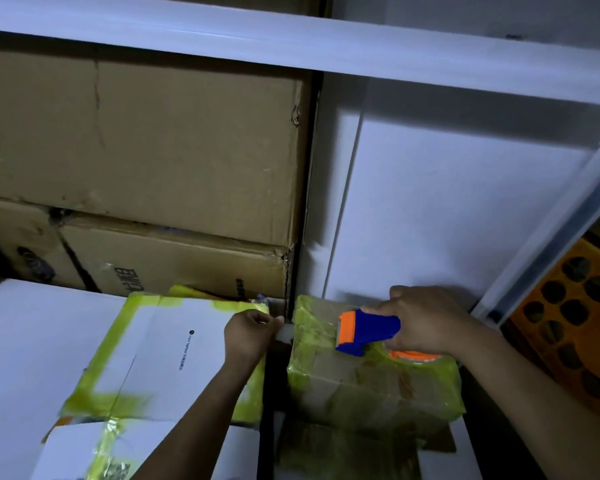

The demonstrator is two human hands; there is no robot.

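My right hand grips a blue and orange tape dispenser and holds it on top of a brown cardboard box wrapped in yellow-green tape. An orange tape roll shows under the hand. My left hand has curled fingers at the box's left edge and pinches something small and pale, which looks like a tape end. Left of it lies a white package with yellow-green tape round its edges.
Large brown cartons are stacked at the back left under a white shelf board. A white wall panel stands behind the box. An orange crate with round holes is at the right. A white surface lies at the left.
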